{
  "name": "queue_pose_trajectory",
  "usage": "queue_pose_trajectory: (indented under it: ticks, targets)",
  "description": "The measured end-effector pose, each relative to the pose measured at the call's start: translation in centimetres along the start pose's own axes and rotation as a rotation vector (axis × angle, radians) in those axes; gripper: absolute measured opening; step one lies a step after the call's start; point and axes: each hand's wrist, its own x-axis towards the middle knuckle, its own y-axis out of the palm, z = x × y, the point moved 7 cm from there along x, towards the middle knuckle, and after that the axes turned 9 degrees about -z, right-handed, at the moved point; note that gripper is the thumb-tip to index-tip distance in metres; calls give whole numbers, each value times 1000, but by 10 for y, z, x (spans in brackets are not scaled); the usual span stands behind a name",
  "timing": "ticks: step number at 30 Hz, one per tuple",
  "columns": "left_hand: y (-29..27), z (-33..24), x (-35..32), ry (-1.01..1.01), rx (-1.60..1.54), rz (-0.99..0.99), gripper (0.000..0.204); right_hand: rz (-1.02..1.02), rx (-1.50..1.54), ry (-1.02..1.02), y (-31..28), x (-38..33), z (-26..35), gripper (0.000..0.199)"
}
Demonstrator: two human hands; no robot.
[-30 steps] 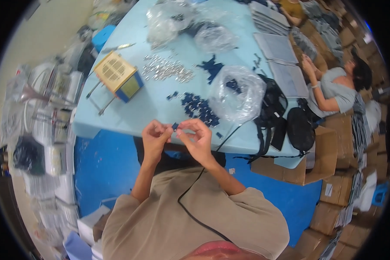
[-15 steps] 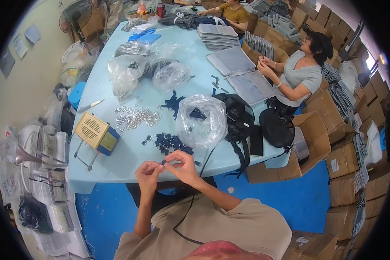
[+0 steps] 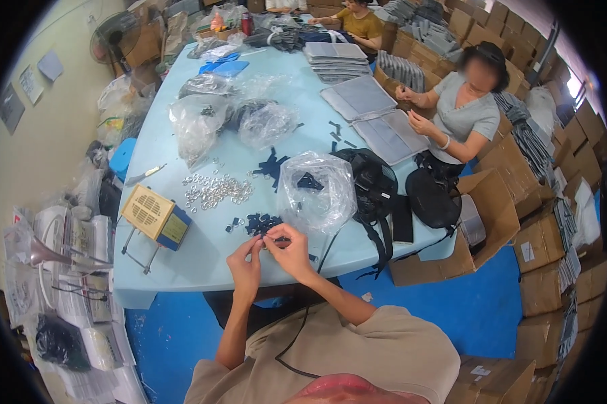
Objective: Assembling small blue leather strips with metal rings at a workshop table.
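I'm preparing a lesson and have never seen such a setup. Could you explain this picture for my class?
No robot here, just a person's bare left hand and right hand. The view comes from a wide camera worn on their head, looking down, so straight edges bend. On the pale blue table are silver rings, a pile of dark blue pieces, a yellow and blue box and a clear plastic bag. The hands meet close to the blue pieces; anything they hold is too small to make out. A co-worker is at the right.
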Motion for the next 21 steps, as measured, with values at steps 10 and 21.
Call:
queue_pose_trajectory:
  ticks: [10, 21]
  targets:
    - [4, -1, 11, 121, 183, 36, 22, 91, -38, -37, 23, 9, -11, 11]
    - [5, 30, 22, -45, 55, 31, 25, 78, -105, -136, 29, 15, -25, 18]
